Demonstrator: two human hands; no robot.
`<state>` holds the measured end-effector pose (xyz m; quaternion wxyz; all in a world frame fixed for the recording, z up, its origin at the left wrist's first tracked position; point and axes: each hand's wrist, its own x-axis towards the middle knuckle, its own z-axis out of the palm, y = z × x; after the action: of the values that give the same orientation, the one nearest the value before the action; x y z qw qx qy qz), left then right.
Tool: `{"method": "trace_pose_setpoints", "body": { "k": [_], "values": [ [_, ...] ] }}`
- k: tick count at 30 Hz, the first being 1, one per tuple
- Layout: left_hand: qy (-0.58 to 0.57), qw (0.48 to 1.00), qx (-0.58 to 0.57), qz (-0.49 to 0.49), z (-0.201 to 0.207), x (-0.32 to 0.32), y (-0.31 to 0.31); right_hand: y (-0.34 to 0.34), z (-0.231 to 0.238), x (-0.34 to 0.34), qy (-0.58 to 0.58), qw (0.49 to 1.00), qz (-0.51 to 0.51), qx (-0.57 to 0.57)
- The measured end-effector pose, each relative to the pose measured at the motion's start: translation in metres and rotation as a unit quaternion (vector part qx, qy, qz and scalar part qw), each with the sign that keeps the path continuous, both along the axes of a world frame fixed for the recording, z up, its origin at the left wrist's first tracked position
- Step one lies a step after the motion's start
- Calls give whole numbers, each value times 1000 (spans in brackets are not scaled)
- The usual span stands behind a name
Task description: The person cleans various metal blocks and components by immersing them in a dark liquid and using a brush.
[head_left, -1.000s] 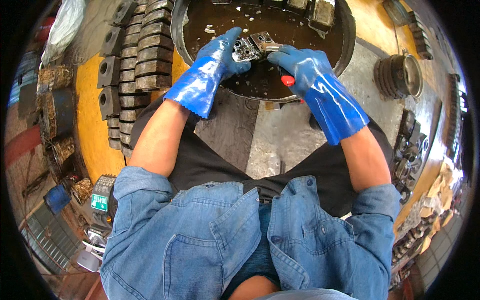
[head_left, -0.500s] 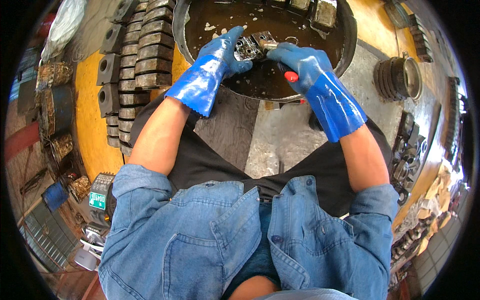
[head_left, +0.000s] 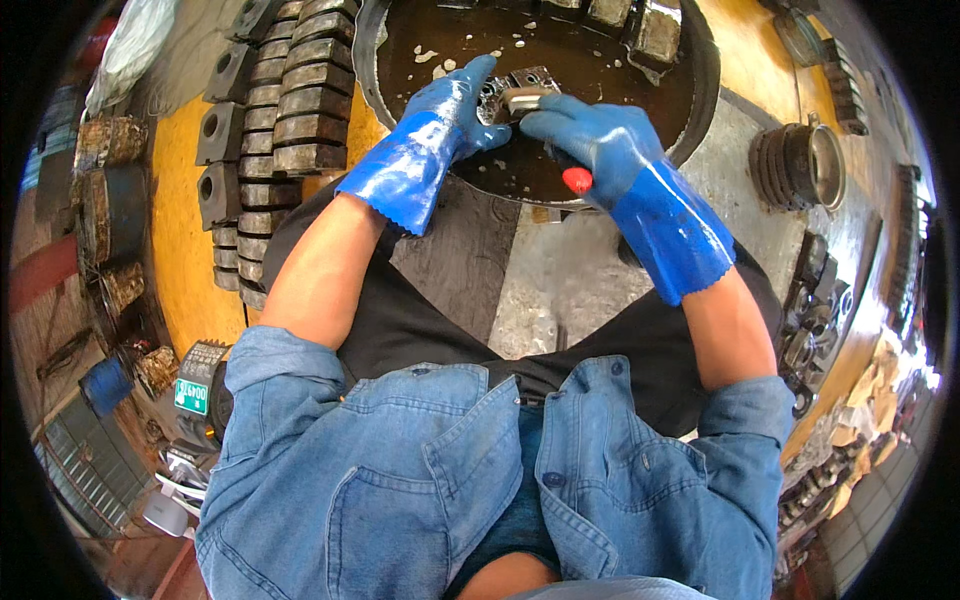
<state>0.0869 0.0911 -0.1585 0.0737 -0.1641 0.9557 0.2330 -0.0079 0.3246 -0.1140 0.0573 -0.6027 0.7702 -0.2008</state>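
- Metal block [head_left: 488, 92], drilled with holes, is over the brown liquid [head_left: 470, 35] in the round basin [head_left: 706, 90], gripped at its left end by our left hand [head_left: 442, 103].
- Our right hand [head_left: 597, 137] wraps a red-ended tool [head_left: 526, 100], its pale head at the block.
- We judge the step as rubbing the block; the next pass calls for a firm left hold.
- Beside the basin, dark blocks [head_left: 311, 105] stand rowed on a yellow surface [head_left: 188, 290].
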Motion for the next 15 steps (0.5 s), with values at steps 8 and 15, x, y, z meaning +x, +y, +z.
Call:
{"method": "trace_pose_setpoints", "body": {
  "k": [8, 15],
  "values": [
    [13, 1000, -3, -6, -2, 6, -5, 6, -32, -34, -100, 964, -179, -167],
    [12, 999, 26, -15, -15, -4, -5, 42, -191, -103, -272, 911, -305, -54]
  ]
}}
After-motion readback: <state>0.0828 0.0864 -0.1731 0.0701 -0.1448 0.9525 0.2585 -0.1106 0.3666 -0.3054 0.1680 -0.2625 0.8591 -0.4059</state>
